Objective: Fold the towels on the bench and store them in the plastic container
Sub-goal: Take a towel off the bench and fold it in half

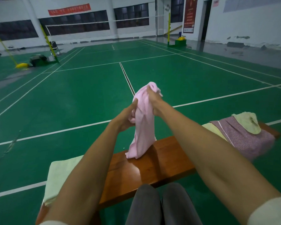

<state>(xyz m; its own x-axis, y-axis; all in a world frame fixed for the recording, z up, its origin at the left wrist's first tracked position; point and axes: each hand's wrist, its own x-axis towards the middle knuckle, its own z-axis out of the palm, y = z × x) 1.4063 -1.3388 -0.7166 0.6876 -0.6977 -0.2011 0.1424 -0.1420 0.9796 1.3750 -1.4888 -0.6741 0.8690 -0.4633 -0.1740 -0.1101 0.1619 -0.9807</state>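
A pink towel (143,125) hangs bunched above the brown wooden bench (154,166), its lower end touching the bench top. My right hand (154,101) grips the towel near its top. My left hand (126,116) holds its left side lower down, fingers curled into the cloth. A pale green towel (60,174) lies at the bench's left end. At the right end a purple towel (243,135) is spread over the bench, with a pale yellow cloth (248,121) on top and another pale yellow towel (212,129) under its near edge. No plastic container is in view.
The bench stands on a green badminton court floor (88,103) with white lines. My knees (162,205) in grey trousers are just in front of the bench. Net posts, a chair and bags stand far off at the back.
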